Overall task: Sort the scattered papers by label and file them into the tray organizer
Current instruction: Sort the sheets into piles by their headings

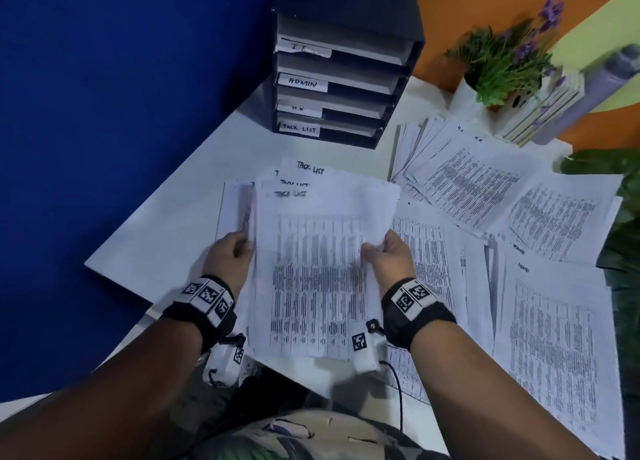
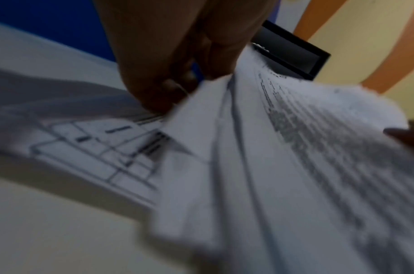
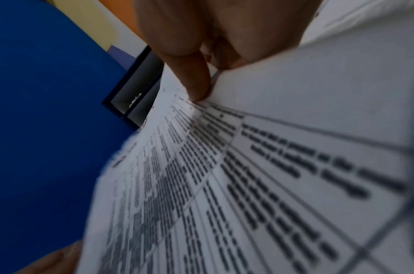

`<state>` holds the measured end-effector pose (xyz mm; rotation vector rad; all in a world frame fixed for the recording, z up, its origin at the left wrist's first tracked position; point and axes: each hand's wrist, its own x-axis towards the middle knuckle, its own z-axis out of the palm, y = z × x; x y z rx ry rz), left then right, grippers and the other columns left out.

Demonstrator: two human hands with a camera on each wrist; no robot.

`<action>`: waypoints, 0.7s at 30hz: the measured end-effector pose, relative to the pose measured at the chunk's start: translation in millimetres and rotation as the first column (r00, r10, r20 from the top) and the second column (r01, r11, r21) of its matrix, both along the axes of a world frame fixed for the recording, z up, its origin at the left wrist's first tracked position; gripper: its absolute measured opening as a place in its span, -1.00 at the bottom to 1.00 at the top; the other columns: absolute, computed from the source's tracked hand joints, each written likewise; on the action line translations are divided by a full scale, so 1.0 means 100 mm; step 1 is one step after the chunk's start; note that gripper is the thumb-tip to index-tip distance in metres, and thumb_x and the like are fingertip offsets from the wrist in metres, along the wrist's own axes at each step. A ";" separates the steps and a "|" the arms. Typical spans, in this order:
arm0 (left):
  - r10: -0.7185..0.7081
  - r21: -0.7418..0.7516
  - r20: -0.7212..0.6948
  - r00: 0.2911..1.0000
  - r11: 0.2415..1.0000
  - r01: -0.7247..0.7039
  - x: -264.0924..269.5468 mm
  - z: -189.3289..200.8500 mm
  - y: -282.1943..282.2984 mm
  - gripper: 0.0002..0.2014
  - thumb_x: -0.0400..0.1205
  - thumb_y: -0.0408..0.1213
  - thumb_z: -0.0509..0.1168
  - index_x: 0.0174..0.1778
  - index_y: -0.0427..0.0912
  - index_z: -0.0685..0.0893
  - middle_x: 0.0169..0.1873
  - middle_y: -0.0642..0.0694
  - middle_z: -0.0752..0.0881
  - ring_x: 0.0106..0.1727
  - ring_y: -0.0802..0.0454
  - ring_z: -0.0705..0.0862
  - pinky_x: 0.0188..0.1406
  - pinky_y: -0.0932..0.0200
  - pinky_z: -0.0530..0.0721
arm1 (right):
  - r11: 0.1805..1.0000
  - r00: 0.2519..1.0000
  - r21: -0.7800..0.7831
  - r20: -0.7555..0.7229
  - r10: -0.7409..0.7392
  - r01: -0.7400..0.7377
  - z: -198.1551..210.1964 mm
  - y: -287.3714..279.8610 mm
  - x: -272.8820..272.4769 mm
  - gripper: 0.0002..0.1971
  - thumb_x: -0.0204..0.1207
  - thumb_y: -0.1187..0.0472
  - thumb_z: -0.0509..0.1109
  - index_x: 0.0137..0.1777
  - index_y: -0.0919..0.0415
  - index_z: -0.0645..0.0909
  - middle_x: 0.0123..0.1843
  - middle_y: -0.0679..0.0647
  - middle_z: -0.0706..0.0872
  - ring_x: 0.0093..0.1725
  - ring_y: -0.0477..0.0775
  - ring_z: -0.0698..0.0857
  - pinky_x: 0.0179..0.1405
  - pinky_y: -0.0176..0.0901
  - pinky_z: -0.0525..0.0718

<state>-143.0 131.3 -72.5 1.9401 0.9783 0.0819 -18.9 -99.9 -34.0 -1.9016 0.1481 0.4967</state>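
I hold a stack of printed sheets headed TASK LIST (image 1: 311,251) above the white table, one hand on each side. My left hand (image 1: 235,248) grips its left edge; the left wrist view shows the fingers (image 2: 168,89) curled under the sheets (image 2: 283,166). On the right edge my right hand (image 1: 384,251) pinches the stack, thumb on top, with a finger (image 3: 196,81) pressing the paper (image 3: 271,166). The black tray organizer (image 1: 343,78) stands behind the stack, with slots labelled IT, ADMIN, H.R and TASK LIST (image 1: 299,128).
More printed sheets lie spread on the right: an H.R pile (image 1: 464,179) near the organizer and ADMIN sheets (image 1: 550,324) closer to me. A potted plant (image 1: 502,64) and books stand at the back right. A blue wall runs along the left. The table edge (image 1: 114,276) is near my left wrist.
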 end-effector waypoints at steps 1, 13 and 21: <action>-0.002 0.116 -0.055 0.998 0.993 0.008 0.01 -0.01 0.02 -0.68 0.65 -0.16 0.31 0.32 -0.12 0.63 0.26 -0.16 0.63 0.23 -0.12 0.59 0.25 0.08 0.52 | 0.999 0.998 0.002 0.020 -0.052 0.052 0.02 -0.03 0.03 -0.75 0.47 0.28 0.39 0.14 0.17 0.54 0.06 0.08 0.69 0.11 0.13 0.70 0.29 0.16 0.64; -0.012 0.256 -0.477 0.879 0.955 0.152 0.07 -0.15 0.21 0.01 0.22 0.01 0.65 0.55 -0.09 0.31 0.31 -0.25 0.59 0.34 -0.26 0.56 0.27 -0.13 0.62 | 0.871 0.918 -0.293 0.160 -0.362 0.394 0.01 -0.96 0.45 -0.87 0.56 0.39 0.22 0.06 0.34 0.53 -0.11 0.17 0.63 -0.01 0.22 0.65 -0.05 -0.11 0.60; 0.016 0.177 -0.306 0.952 0.983 0.040 -0.01 -0.12 0.14 -0.52 0.59 -0.21 0.35 0.41 -0.11 0.39 0.27 -0.22 0.61 0.14 -0.29 0.66 0.19 -0.10 0.64 | 0.703 0.958 -0.654 0.242 -0.155 0.279 0.14 -1.23 0.47 -0.26 0.44 0.51 0.34 0.62 0.15 0.22 0.45 0.25 0.45 0.35 0.32 0.51 0.30 0.23 0.57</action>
